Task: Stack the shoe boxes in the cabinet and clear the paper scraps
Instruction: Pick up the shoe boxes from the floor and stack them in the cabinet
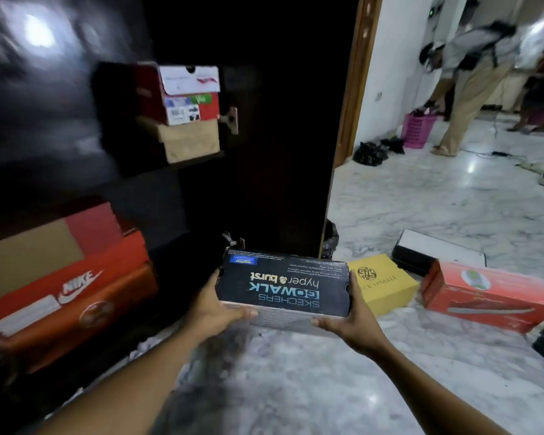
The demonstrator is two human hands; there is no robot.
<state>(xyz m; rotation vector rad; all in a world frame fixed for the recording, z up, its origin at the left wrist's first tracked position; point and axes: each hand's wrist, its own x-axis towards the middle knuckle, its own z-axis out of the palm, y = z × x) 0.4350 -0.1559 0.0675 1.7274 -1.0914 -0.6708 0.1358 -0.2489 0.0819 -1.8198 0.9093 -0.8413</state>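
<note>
Above the marble floor (296, 387), left hand (215, 312) and right hand (347, 324) grasp a black Skechers box (283, 284); dark cabinet (157, 196) at ten o'clock, yellow box (382, 284) at three.

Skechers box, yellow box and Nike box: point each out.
Skechers box (283, 287), head view, on its printed black lid.
yellow box (383, 277), head view, on its top face.
Nike box (76, 288), head view, on its orange side, at the logo.
</note>
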